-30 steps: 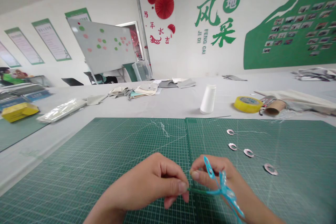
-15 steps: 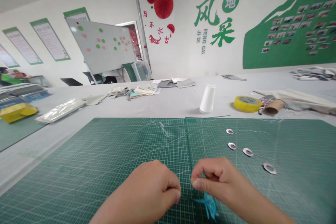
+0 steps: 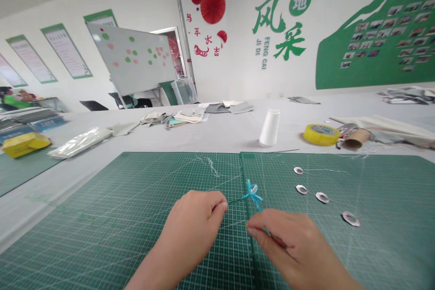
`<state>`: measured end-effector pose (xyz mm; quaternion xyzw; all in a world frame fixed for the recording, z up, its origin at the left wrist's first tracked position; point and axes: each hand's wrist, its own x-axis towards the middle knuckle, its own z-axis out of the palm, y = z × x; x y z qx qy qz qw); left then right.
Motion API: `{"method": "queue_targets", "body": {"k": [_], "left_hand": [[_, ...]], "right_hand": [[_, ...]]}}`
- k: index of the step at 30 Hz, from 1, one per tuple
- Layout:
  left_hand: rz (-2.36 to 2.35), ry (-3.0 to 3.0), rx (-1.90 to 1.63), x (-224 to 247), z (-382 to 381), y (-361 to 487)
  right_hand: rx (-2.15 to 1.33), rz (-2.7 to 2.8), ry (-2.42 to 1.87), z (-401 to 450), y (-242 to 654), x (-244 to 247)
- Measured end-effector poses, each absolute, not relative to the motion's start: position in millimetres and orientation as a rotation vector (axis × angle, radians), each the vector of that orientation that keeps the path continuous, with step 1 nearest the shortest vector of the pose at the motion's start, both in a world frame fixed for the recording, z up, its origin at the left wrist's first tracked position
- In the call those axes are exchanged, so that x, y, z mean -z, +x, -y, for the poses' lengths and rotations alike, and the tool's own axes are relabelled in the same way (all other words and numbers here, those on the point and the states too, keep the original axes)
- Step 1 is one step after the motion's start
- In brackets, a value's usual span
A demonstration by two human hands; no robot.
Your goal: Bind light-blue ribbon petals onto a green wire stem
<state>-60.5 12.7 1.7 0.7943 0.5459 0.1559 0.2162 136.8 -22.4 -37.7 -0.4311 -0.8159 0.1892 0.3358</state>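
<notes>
Both my hands are low over the green cutting mat (image 3: 102, 226), close together at its centre seam. My left hand (image 3: 192, 222) is narrow, thumb and fingers pinched on a thin dark stem (image 3: 234, 200) that runs out to a small turquoise ribbon bow (image 3: 252, 194), held up over the mat just past the seam. My right hand (image 3: 287, 247) is narrow too, its fingers drawn together beside a turquoise strand (image 3: 267, 231) trailing down from the bow; whether they grip it I cannot tell. Right of the seam on the mat lie four small silver rings (image 3: 321, 197) trailing fine threads. Beyond the mat's far edge stand a white thread cone (image 3: 269, 128) and a yellow tape roll (image 3: 321, 134)
</notes>
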Motion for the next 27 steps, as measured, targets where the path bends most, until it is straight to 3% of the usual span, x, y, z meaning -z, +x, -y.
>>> {"method": "queue_targets", "body": {"k": [12,27], "left_hand": [[-1.331,1.816,-0.553,-7.5,-18.4,-59.9],[-1.261,1.756,-0.809,-4.3,-22.9,-60.2]], "right_hand": [[-0.366,2.156,-1.016,23.5,134.4,41.4],[-0.155,2.000,-0.981,22.8,131.0,57.6]]}}
